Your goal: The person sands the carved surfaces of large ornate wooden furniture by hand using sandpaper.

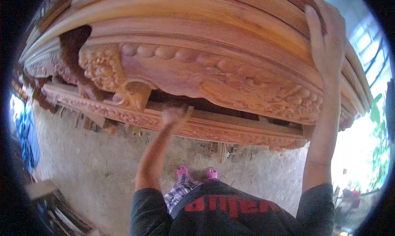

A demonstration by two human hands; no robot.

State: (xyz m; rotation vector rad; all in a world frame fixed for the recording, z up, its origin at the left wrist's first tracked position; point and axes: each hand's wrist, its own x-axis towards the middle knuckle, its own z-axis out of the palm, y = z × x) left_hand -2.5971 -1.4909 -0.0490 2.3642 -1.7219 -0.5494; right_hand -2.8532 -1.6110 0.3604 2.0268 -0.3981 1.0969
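A large piece of carved wooden furniture [197, 34], reddish brown, fills the upper view, with smooth stepped mouldings above and a carved apron [230, 77] below. My left hand [174, 114] is blurred by motion at the dark gap under the apron, beside a scrolled carved bracket [138, 94]. From its fingers juts a small pale flat piece [189, 111], its kind not clear; a lower carved rail [205, 131] runs just beneath. Over at the right end, my right hand [331, 38] lies with fingers stretched out along the moulded upper edge.
Bare concrete floor [90, 153] lies below, with wood scraps [222, 151] under the lower rail. Blue cloth [28, 137] hangs at the far left. Lengths of wood [61, 215] are stacked at the bottom left. My feet in pink sandals [212, 173] stand close to the furniture.
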